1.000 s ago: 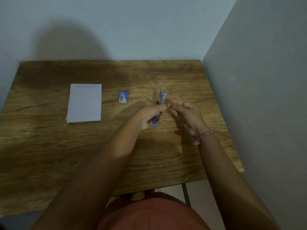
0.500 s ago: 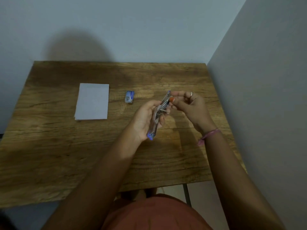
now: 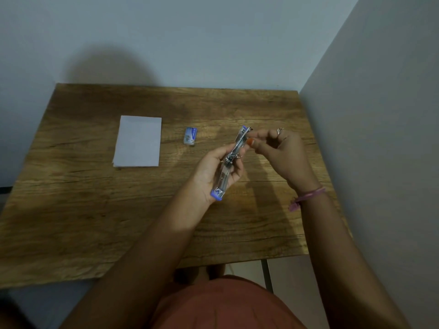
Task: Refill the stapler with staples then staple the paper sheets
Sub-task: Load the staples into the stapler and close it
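The left hand (image 3: 215, 169) is gripping 1 stapler (image 3: 231, 160); the right hand (image 3: 282, 153) is pinching its far end. 1 paper stack (image 3: 137, 141) and 1 staple box (image 3: 190, 136) are lying toward the counter's (image 3: 95, 210) far edge.

stapler (image 3: 231, 160): silver metal, blue ends, opened out long, held above the table | staple box (image 3: 190, 136): small, blue-white, lying flat | paper sheets (image 3: 138, 142): white stack, flat, left of box
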